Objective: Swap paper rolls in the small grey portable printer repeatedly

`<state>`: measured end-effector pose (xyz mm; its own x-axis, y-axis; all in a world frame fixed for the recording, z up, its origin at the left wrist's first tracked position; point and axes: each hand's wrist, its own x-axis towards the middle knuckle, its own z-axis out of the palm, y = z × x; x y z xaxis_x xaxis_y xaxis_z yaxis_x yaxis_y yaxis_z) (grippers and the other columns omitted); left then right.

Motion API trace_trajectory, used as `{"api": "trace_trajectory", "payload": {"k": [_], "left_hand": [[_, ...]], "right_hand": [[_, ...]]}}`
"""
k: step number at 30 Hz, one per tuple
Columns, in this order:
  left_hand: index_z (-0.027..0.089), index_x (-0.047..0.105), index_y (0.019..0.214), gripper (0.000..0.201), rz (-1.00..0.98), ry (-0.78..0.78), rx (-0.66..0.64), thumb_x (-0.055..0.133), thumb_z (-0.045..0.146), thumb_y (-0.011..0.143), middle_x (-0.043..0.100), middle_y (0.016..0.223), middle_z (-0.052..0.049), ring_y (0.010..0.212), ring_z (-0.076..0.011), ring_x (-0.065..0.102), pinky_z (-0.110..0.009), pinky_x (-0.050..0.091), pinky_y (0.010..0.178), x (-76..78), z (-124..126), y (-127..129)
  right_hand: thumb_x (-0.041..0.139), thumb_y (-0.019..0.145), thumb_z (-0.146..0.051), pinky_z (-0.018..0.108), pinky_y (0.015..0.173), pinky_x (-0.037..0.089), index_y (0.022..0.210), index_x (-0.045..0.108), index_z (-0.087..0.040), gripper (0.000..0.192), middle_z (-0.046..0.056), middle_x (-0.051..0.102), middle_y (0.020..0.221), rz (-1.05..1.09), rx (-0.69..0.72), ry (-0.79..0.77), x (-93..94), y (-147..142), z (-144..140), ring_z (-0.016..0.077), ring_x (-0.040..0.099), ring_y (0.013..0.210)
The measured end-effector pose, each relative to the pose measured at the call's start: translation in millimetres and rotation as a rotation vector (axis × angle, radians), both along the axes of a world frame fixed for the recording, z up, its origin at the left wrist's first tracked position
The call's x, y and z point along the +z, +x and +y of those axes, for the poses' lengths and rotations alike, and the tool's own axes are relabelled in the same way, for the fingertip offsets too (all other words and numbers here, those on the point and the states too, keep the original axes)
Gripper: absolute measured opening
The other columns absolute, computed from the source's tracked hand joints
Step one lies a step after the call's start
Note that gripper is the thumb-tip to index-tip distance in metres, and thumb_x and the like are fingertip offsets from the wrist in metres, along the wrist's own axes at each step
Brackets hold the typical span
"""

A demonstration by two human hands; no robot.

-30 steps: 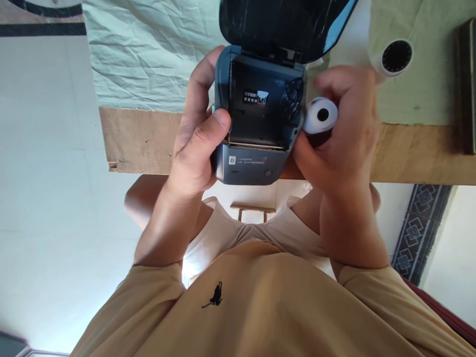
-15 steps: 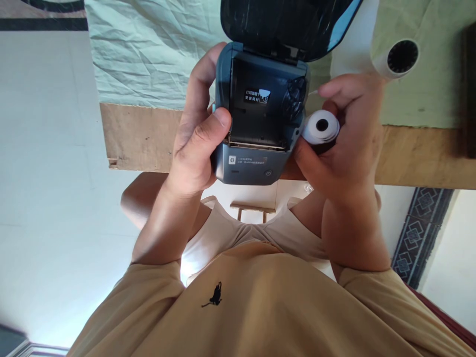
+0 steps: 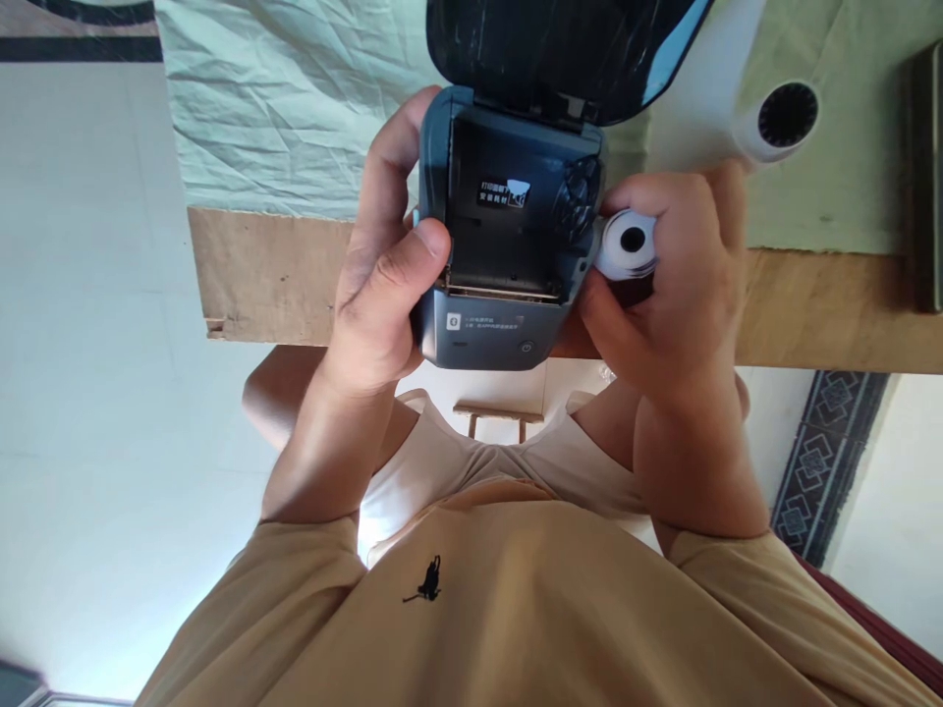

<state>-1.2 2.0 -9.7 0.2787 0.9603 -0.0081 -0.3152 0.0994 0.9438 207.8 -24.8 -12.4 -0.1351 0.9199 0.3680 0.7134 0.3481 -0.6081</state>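
Observation:
My left hand (image 3: pixel 379 285) grips a small dark grey-blue printer (image 3: pixel 490 334) by its left side, thumb on the rim of its bay. The printer's lid (image 3: pixel 560 49) stands open and the paper bay (image 3: pixel 508 236) shows a small white-lettered label and no roll inside. My right hand (image 3: pixel 678 295) holds a small white paper roll (image 3: pixel 626 244) with a dark core, pressed against the printer's right side at the bay's edge. Both are held just above the near edge of the table.
A wooden table edge (image 3: pixel 272 280) carries a wrinkled pale green cloth (image 3: pixel 280 108). A second, larger white roll (image 3: pixel 781 118) lies on the cloth at upper right. A dark flat object (image 3: pixel 926 177) sits at the far right. Below is my tan shirt and light floor tiles.
My right hand has brought the small roll left and closer against the printer's right side, fingers curling tighter over it. The left hand and printer shifted slightly left.

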Motion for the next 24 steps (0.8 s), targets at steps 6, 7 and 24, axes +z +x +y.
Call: {"api": "trace_trajectory", "payload": {"k": [6, 7, 24], "left_hand": [[0.030, 0.058, 0.132, 0.045, -0.131, 0.103, -0.035, 0.062, 0.049, 0.092, 0.064, 0.137, -0.001, 0.153, -0.0333, 0.044, -0.049, 0.053, 0.117, -9.8, -0.4, 5.4], [0.031, 0.059, 0.132, 0.046, -0.174, 0.174, -0.038, 0.059, 0.054, 0.093, 0.067, 0.133, -0.001, 0.150, -0.0322, 0.048, -0.049, 0.054, 0.115, -15.4, 2.2, 5.5], [0.029, 0.061, 0.135, 0.053, -0.188, 0.292, 0.014, 0.056, 0.061, 0.093, 0.070, 0.127, -0.003, 0.141, -0.0289, 0.056, -0.047, 0.050, 0.117, -40.2, 14.5, 1.2]], "right_hand": [[0.052, 0.079, -0.018, 0.040, 0.089, 0.056, 0.132, 0.048, -0.031, 0.055, 0.006, 0.060, 0.116, 0.026, 0.072, 0.055, -5.0, 6.4, 3.4, 0.0204, 0.059, 0.103], [0.052, 0.077, -0.015, 0.038, 0.087, 0.056, 0.130, 0.050, -0.030, 0.055, 0.006, 0.061, 0.113, 0.002, 0.077, 0.058, -4.1, 6.5, 3.5, 0.0200, 0.059, 0.103], [0.056, 0.078, -0.042, 0.034, 0.068, 0.055, 0.131, 0.043, -0.037, 0.055, 0.004, 0.051, 0.121, 0.286, -0.039, 0.132, -14.4, 1.9, 3.9, 0.0148, 0.057, 0.084]]}}
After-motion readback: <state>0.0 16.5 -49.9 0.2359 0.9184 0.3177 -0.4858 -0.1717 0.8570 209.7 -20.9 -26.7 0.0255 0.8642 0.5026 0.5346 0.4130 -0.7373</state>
